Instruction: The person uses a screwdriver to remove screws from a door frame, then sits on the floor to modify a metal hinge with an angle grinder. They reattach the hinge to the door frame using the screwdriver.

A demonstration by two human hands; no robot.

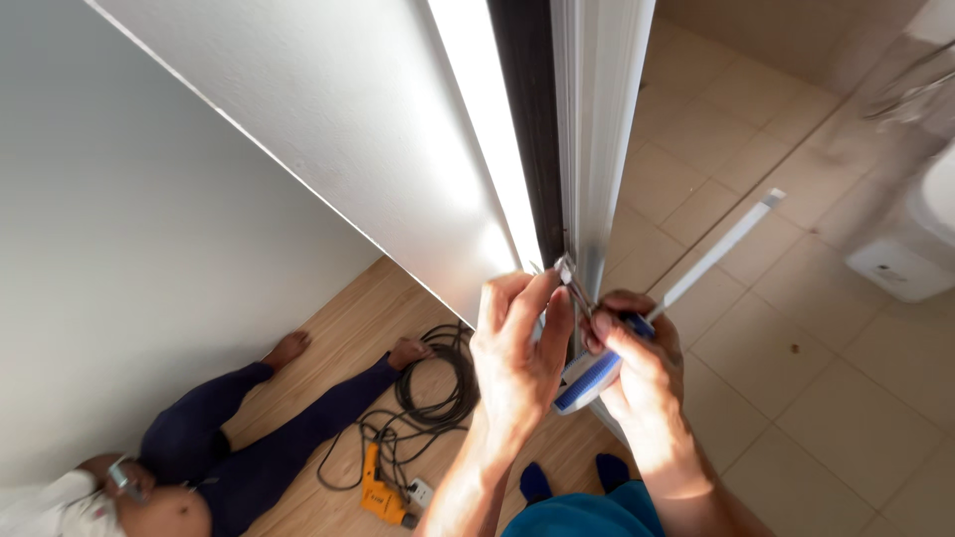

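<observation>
- The left hand (517, 353) pinches a small metal piece (567, 270), maybe a screw or clip, between thumb and fingertips, holding it against the frame (597, 149).
- The right hand (642, 373) is closed around a screwdriver (595, 376) with a blue and white handle; its shaft runs up to the metal piece, just below the left fingertips.
- The metal piece sits at the frame's edge, beside the dark gap between the frame and the white door (398, 129). It is too small and blurred to name surely.
- Handling, as a judgement: the piece looks tiny, hard and light, easy to drop, so a fingertip pinch at its sides suits it. The screwdriver is stiff; its ribbed handle gives a firm grip.
- A white strip (721, 244) lies on the tiled floor (796, 398), right of the frame.
- Left of the frame, down on the wood floor (338, 308), lie a black cable coil (433, 393) and an orange drill (380, 492).
- Another person (199, 467) in dark trousers lies on that floor, further left of the cable.
- No containers show.
</observation>
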